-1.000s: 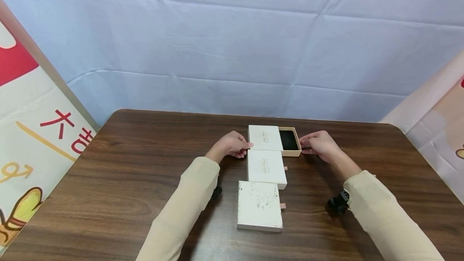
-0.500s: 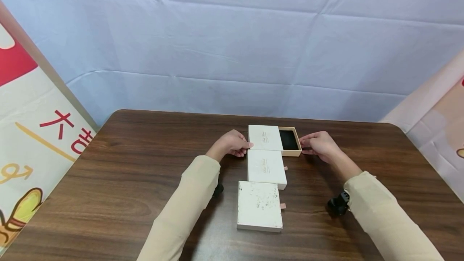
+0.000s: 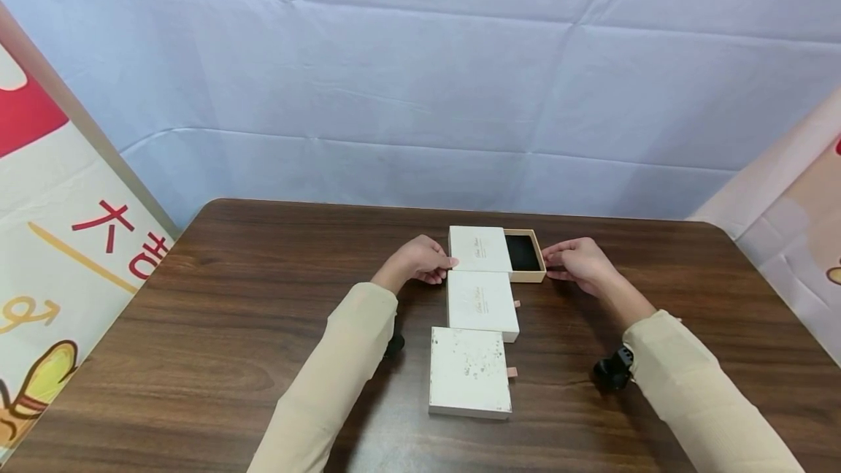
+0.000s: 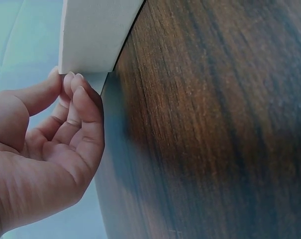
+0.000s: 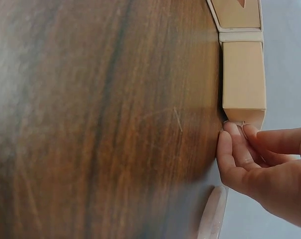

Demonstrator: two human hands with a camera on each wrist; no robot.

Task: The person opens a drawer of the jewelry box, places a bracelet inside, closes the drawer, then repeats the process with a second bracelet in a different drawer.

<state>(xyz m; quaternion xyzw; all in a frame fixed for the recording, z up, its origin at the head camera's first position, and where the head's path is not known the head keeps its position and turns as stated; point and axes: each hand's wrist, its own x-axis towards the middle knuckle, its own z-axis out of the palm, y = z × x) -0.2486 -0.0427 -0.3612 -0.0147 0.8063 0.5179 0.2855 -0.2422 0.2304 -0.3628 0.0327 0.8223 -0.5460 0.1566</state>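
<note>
A white slide-out box (image 3: 479, 249) lies farthest from me on the table, its beige drawer (image 3: 528, 277) partly out to the right, with a black lining (image 3: 522, 252) inside. My left hand (image 3: 422, 260) holds the sleeve's left end at its near corner, thumb on the top edge and curled fingers against the end. At the drawer's outer end is my right hand (image 3: 578, 263); in the right wrist view its thumb and fingers (image 5: 250, 149) pinch at the end face, where the tab is mostly hidden. A second white box (image 3: 482, 303) touches the first on its near side.
A third white box (image 3: 469, 371) with a speckled lid lies nearest me, a pink tab (image 3: 512, 372) at its right side. All rest on a dark wood table (image 3: 263, 327). A pale cloth (image 3: 420, 93) hangs behind, and a printed banner (image 3: 85, 239) stands at left.
</note>
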